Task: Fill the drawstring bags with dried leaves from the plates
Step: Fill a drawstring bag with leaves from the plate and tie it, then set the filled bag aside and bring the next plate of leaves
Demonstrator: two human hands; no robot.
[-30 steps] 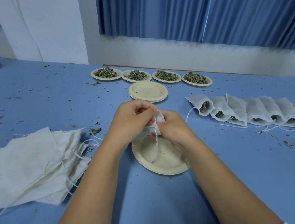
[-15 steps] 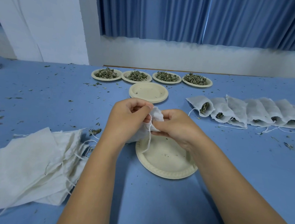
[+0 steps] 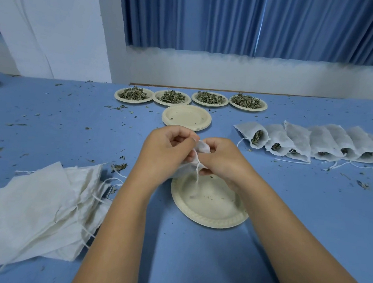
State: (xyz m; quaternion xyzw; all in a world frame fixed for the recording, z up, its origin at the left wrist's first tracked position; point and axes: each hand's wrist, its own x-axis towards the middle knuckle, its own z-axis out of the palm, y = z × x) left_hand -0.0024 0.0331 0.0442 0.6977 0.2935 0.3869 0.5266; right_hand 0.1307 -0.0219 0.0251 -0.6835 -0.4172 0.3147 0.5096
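Both hands hold one small white drawstring bag [image 3: 203,147] over the far rim of a cream plate [image 3: 211,212] that carries only a few leaf crumbs. My left hand [image 3: 166,153] grips the bag's left side and my right hand [image 3: 222,159] pinches its top; a string dangles down toward the plate. Most of the bag is hidden between my fingers. Several plates of dried leaves [image 3: 209,98] stand in a row at the back. Flat empty bags [image 3: 33,205] lie piled at the left. Filled bags [image 3: 314,143] lie overlapped in a row at the right.
A stack of bare cream plates [image 3: 186,118] sits just beyond my hands. Leaf crumbs are scattered over the blue table [image 3: 309,218]. A white wall base and blue curtain close off the far edge.
The bag has stayed between both hands above the plate. My hands have shifted slightly together and my fingers have worked along the bag's top and string.
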